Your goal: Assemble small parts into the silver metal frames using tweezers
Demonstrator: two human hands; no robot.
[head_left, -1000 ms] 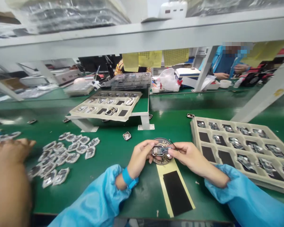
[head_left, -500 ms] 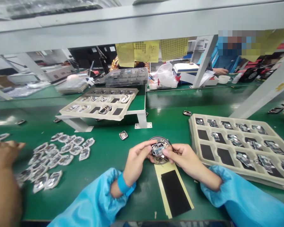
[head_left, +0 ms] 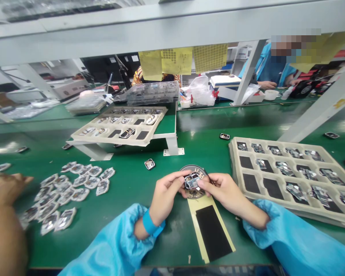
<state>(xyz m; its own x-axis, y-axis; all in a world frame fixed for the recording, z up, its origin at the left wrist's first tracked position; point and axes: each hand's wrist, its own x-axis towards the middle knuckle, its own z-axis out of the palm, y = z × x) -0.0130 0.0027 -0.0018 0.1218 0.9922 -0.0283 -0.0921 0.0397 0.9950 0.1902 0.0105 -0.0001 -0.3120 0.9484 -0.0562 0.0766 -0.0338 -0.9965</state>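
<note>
My left hand (head_left: 166, 193) pinches a small rectangular metal-framed part (head_left: 191, 180) by its left side, just above a round perforated disc (head_left: 193, 170) on the green bench. My right hand (head_left: 222, 189) closes on the same part from the right, with thin dark tweezers (head_left: 207, 174) tucked between its fingers. Both arms wear blue sleeves, and a blue band circles my left wrist. Below the hands lies a yellow strip with a black pad (head_left: 213, 231).
A beige compartment tray (head_left: 235, 153) with several parts sits at right. Another tray (head_left: 83, 135) rests on a white stand behind. Several bagged parts (head_left: 71, 188) lie scattered at left, near another person's arm (head_left: 2, 222). Loose parts (head_left: 150, 164) dot the bench.
The part has turned slightly between my fingers and my right thumb has shifted onto it; the view dropped a little. The neighbour's hand at left moved slightly.
</note>
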